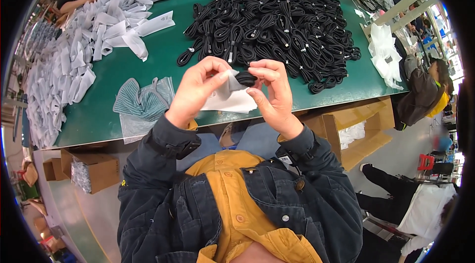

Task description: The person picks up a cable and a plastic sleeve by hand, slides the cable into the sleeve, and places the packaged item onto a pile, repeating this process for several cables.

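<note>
Head view: both hands are raised over the near edge of the green table [163,60], meeting just above the person's chest. The left hand [195,92] pinches the mouth of a small clear bag [228,96] between thumb and fingertips, closed on the plastic, so the opening seems to be held taut and facing the other hand. The right hand [272,97] is closed on a coiled black cable [246,78], thumb below and fingers above, with the coil touching the bag's upper edge, right at the opening; whether any of it is already inside I cannot tell. The rest of the bag hangs down under the two thumbs.

Beyond the grip, further across the table, lies a big heap of black coiled cables [277,21], within reach of the right hand. Up and to the left of the grip, a long drift of empty white bags [94,35] runs along the table, handy to the left hand. Just left of the left wrist lies a striped teal cloth [141,102] in clear wrap. Below and right of the hands stands an open cardboard box [358,129] on the floor.
</note>
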`<action>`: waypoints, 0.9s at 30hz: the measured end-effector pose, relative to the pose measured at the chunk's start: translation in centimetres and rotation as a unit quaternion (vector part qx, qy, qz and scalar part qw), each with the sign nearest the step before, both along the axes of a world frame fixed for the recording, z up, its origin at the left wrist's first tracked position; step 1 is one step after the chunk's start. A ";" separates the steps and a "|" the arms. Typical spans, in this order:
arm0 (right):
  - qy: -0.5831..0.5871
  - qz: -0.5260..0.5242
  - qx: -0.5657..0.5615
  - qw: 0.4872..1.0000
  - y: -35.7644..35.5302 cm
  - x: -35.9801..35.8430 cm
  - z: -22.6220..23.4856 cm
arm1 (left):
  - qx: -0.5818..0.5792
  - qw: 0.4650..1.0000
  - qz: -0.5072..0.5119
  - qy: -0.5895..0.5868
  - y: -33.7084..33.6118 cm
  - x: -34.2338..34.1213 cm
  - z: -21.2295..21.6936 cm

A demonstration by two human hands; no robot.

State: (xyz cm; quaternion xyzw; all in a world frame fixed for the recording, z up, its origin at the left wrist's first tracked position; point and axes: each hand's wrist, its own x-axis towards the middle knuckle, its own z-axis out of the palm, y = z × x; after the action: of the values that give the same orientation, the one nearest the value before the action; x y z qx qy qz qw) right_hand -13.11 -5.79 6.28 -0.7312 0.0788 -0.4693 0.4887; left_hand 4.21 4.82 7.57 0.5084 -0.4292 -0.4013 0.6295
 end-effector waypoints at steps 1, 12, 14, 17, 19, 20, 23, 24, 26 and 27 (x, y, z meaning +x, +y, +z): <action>0.020 0.012 -0.034 0.999 -0.2 0.1 0.3 | 0.000 1.000 0.000 -0.001 0.0 0.1 0.3; 0.074 -0.051 -0.128 0.988 -2.7 2.4 0.1 | -0.079 0.967 0.242 -0.015 0.3 8.3 1.2; 0.223 -0.258 -0.240 0.909 -5.4 0.9 -1.5 | -0.073 0.916 0.368 -0.142 2.1 13.2 1.1; 0.305 -0.287 -0.333 0.845 -7.8 -1.1 -4.0 | -0.086 0.829 0.435 -0.342 1.8 10.4 1.3; 0.351 -0.305 -0.378 0.801 -8.4 -1.8 -5.6 | -0.059 0.826 0.356 -0.433 1.0 5.9 0.6; 0.334 -0.300 -0.359 0.818 -8.6 -2.0 -6.4 | -0.022 0.868 0.253 -0.427 0.9 3.0 -0.3; 0.295 -0.278 -0.324 0.855 -8.5 -1.9 -7.1 | -0.032 0.912 0.087 -0.400 0.4 -2.6 -5.6; 0.298 -0.262 -0.251 0.883 -8.2 -2.2 -7.0 | -0.031 0.902 0.064 -0.425 0.2 -3.6 -6.4; 0.301 -0.230 -0.099 0.920 -7.2 -3.4 -6.5 | -0.024 0.893 0.072 -0.443 -0.2 -4.2 -7.3; 0.303 -0.231 -0.098 0.919 -6.5 -3.9 -6.3 | -0.019 0.883 0.078 -0.463 -0.5 -4.4 -7.6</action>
State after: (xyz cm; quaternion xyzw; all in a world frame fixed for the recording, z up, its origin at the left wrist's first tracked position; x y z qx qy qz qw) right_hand -17.04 -12.31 -0.01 -0.8441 0.3437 -0.3307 0.2449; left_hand -0.20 4.35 -0.03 0.6559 -0.6383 -0.0612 0.3983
